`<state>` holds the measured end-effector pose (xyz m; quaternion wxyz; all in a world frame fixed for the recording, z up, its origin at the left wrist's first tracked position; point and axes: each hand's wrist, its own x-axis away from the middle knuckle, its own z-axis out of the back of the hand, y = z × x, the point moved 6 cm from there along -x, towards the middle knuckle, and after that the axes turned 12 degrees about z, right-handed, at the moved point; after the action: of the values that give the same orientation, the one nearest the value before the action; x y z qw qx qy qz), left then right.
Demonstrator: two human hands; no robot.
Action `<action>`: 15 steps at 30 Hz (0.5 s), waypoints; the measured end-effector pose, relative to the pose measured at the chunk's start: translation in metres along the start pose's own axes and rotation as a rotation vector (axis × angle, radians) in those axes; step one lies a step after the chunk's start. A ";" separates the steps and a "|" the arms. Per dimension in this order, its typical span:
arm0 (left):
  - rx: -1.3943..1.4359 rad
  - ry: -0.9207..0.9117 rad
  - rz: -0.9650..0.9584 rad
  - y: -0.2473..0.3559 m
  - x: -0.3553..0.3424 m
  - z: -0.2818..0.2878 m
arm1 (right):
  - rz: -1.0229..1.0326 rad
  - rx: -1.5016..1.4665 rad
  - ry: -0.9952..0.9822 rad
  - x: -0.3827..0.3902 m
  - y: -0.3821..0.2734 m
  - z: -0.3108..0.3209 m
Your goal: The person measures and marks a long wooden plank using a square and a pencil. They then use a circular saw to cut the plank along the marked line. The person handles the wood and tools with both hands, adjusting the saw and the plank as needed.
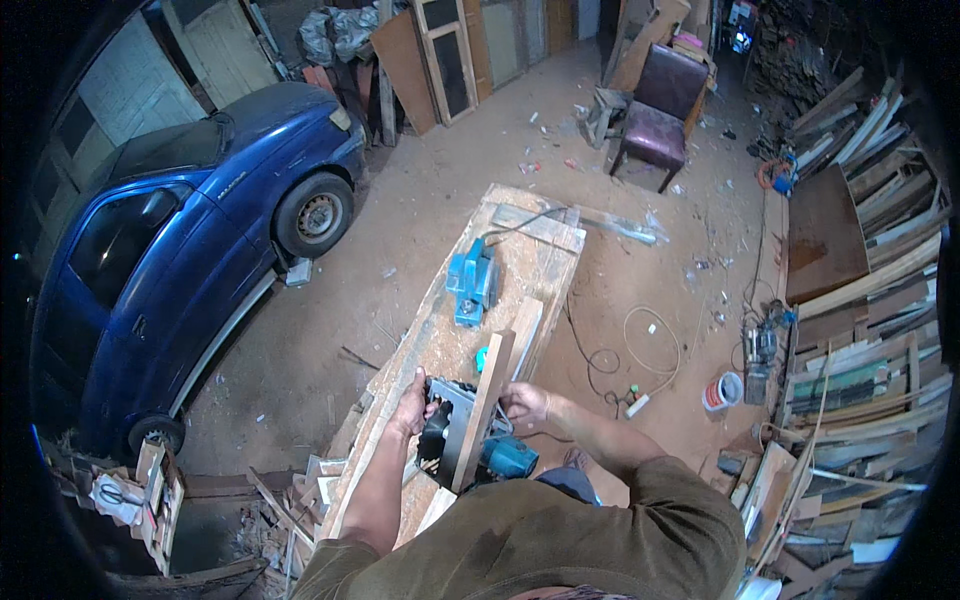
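Low on the workbench [520, 265] rests a blue power saw [510, 457], its flat metal base plate [457, 418] turned upward and a black part beside it. A narrow wood strip [486, 392] stands tilted along that plate. My left hand [409, 406] is closed on the plate's left edge, thumb pointing forward. On the other side of the strip, my right hand [526, 403] has its fingers bent in close to the wood and the saw; the strip partly hides what they grip. Farther up the bench lies a blue electric planer [472, 285] among sawdust.
A blue car [215, 210] stands at the left. Beyond the bench is a dark padded chair [657, 120]. Cables [650, 345] curl on the floor at right, near a white bucket [723, 391]. Stacked boards [870, 400] line the right side.
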<state>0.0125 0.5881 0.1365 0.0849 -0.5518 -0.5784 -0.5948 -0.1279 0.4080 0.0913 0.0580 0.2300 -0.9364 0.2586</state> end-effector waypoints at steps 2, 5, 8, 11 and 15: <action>0.019 0.032 0.008 -0.001 0.004 0.003 | -0.047 0.113 0.000 -0.005 0.005 0.003; 0.072 0.030 -0.012 0.001 0.009 0.001 | -0.082 0.283 0.161 -0.008 0.014 0.017; 0.051 0.052 -0.017 0.001 0.007 0.000 | 0.083 0.249 0.016 -0.017 0.024 0.044; 0.040 0.103 -0.001 -0.007 0.005 0.014 | 0.149 0.266 0.168 -0.018 0.041 0.044; 0.039 0.051 -0.048 -0.005 -0.009 0.019 | 0.402 0.316 -0.024 -0.028 0.040 0.044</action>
<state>0.0225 0.5997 0.1214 0.0960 -0.5207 -0.6008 -0.5989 -0.1206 0.4271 0.0285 -0.0423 0.0487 -0.9118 0.4055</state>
